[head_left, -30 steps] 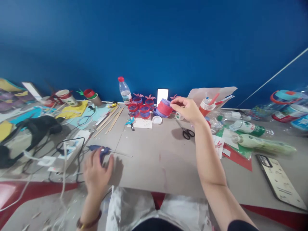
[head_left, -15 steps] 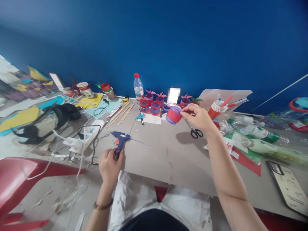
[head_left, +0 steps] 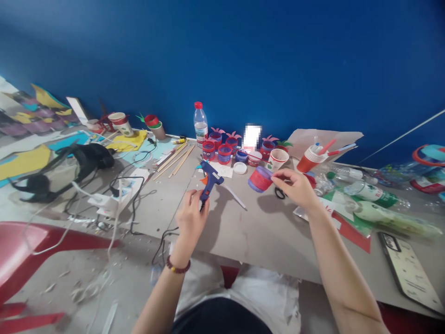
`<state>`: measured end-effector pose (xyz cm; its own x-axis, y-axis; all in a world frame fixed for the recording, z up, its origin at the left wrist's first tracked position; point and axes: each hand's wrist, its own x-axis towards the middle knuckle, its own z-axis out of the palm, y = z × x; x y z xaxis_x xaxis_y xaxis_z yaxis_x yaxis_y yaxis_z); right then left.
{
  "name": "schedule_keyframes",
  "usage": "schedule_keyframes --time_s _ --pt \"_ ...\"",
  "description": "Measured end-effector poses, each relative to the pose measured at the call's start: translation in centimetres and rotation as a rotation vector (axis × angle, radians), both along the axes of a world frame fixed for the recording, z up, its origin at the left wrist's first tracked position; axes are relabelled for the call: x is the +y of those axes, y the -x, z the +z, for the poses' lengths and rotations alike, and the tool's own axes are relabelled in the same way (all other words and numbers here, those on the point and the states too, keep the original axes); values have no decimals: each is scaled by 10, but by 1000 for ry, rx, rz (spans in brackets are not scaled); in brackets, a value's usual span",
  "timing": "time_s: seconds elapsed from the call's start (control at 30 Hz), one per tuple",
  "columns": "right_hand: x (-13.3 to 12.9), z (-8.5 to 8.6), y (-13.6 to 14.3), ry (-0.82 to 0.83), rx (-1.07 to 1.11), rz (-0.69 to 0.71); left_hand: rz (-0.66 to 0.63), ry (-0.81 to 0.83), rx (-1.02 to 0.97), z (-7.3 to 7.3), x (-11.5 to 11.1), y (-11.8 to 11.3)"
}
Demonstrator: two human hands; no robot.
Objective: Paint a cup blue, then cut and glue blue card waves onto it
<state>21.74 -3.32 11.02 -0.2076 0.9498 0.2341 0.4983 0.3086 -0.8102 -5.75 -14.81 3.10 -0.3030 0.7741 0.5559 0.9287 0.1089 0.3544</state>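
A blue glue gun is gripped by its handle in my left hand, lifted over the table with a glue stick out of its rear. My right hand pinches the rim of a red and purple wrapped cup, tilted on its side. Behind them stand several small red and purple cups, some with pink paper leaves. A white lid and a white paper cup are near the held cup. Scissors lie partly hidden behind my right hand.
A water bottle stands by the blue wall. Wooden sticks, a power strip and a black bag lie left. Right are a red pen cup, plastic bottles and a phone.
My left hand has raised the glue gun off the table and moved it right, towards the cup. My right hand and the wrapped cup have shifted slightly right and down, uncovering the white paper cup.
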Motion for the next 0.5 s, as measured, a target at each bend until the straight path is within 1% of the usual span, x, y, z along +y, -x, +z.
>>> schedule_keyframes --time_s 0.07,0.1,0.17,0.23,0.3,0.37,0.43,0.5 --pt "-6 -3 -5 -1 35 -33 -13 14 -26 -9 1 2" --pt "-9 -4 -9 -14 50 -53 1 22 -41 -14 0 6" --pt "-17 -11 -17 -52 67 -92 61 39 -74 -24 -6 18" --pt "-26 -22 -26 -80 65 -128 130 46 -96 -31 -14 35" --pt "-35 -38 -34 -98 39 -174 193 63 -100 -32 -23 54" --pt "-44 -55 -39 -94 15 -208 245 82 -86 -30 -31 72" --pt "-51 -72 -42 -75 25 -225 306 87 -84 -27 -36 86" --pt "-55 -84 -42 -43 47 -214 338 99 -86 -24 -37 95"
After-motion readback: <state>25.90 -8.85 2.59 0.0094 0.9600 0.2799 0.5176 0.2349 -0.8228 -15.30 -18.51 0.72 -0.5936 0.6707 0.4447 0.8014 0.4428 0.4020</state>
